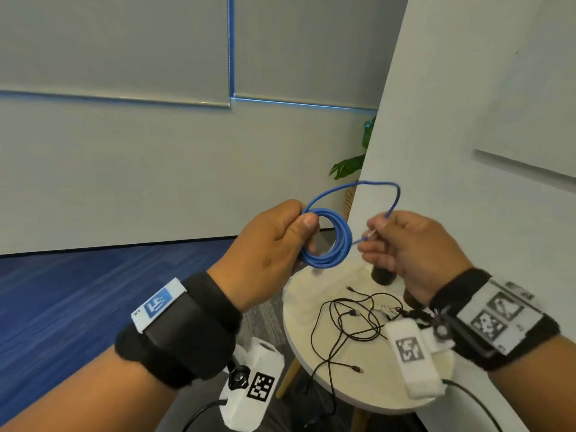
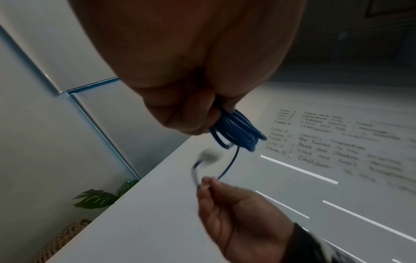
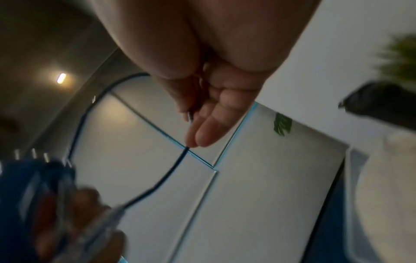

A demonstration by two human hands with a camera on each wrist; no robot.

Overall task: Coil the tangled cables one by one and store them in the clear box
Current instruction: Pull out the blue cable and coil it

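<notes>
The left hand (image 1: 265,244) grips the blue cable's (image 1: 327,241) coil, thumb clamped over the stacked loops. The right hand (image 1: 405,244) pinches the free tail near its plug, one loose arc rising between the two grips. Coiling looks nearly finished: next, lay or tuck that last loop at the left thumb. Black cables (image 1: 349,319) lie tangled on the table (image 1: 299,344) below; no clear box is visible.

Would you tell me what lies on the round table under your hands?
On the round table lies a tangle of thin black cables, plus a dark cylinder partly hidden by the right hand. The wrist gear covers the table's right side.
</notes>
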